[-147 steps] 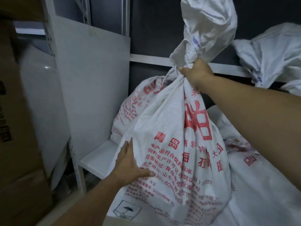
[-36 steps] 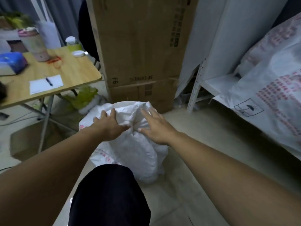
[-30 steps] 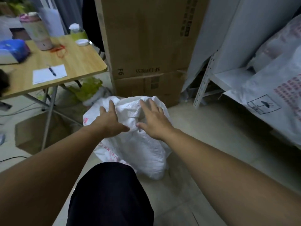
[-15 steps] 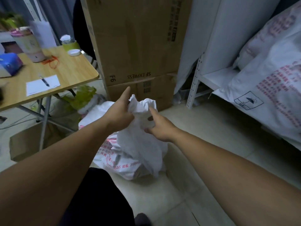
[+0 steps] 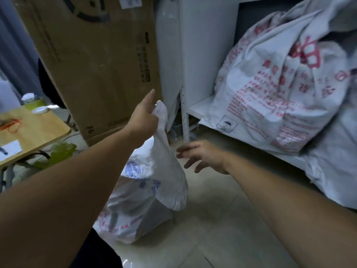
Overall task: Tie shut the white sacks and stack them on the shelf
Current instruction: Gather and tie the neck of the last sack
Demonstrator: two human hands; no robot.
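A white sack with red print stands on the tiled floor at lower centre. My left hand is shut on a bunched corner of the sack's top and holds it pulled up. My right hand hovers open just right of the sack, fingers spread, touching nothing. On the white shelf at the right lies a tied white sack with red lettering, with another white sack below and right of it.
A tall cardboard box leans against the shelf's white side panel behind the sack. A wooden table with paper and small containers stands at the left. Green plastic lies under it.
My left hand has lifted the sack's top corner higher. My right hand has let go of the sack and moved away to the right. The view has turned toward the shelf.
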